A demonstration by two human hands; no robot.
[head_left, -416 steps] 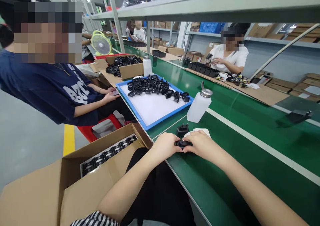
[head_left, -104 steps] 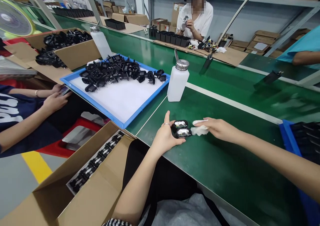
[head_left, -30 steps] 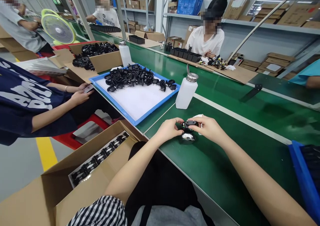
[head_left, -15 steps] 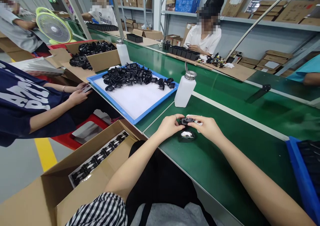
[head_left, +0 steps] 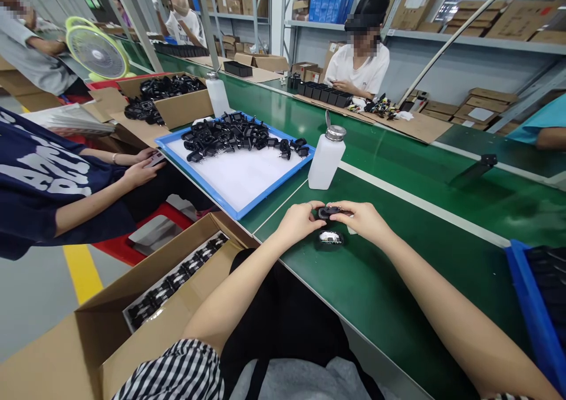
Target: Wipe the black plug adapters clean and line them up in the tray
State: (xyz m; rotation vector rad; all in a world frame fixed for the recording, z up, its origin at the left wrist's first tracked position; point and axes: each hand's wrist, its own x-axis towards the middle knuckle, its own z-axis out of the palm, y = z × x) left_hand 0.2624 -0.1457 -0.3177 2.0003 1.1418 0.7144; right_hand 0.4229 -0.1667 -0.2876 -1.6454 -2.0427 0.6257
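Black casing (head_left: pixel 328 212) in pinch of left hand (head_left: pixel 297 223) and right hand (head_left: pixel 366 222), the latter formerly with cloth (head_left: pixel 352 231)

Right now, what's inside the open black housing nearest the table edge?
In the open black housing, white material shows across the opening, with small details along its near edge too fine to identify. Whatever lies beneath is covered.

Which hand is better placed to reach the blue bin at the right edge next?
Probably the right hand: it is nearer the blue bin than the left hand, though both have fingers on the black piece.
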